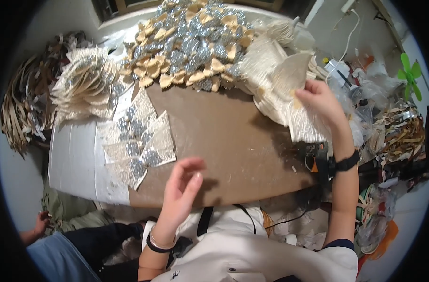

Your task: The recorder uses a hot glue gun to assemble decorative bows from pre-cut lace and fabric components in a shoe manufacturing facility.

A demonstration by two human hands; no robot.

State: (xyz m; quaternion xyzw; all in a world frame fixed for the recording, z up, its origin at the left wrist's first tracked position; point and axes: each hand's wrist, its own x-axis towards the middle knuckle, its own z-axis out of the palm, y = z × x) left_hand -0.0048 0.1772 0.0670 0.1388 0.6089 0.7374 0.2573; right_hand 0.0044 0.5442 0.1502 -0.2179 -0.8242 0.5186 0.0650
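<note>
Edge pinch at the cream stack (266, 61)
The right grip (323, 103) pinches a thin cream piece (292, 73) atop the stack, an edge hold probably sparing its textured face; the left grip (182, 185) hovers empty, fingers loosely parted, over the desk (219, 131) near overlapping silver-trimmed pieces (139, 143).

cream pieces (270, 63) look crinkled and satiny, silver pieces (177, 58) glittery, the brown tabletop (219, 131) smooth.

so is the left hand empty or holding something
Empty, as far as shows: the left hand is loosely half-open, with nothing visible in its grasp.
</note>
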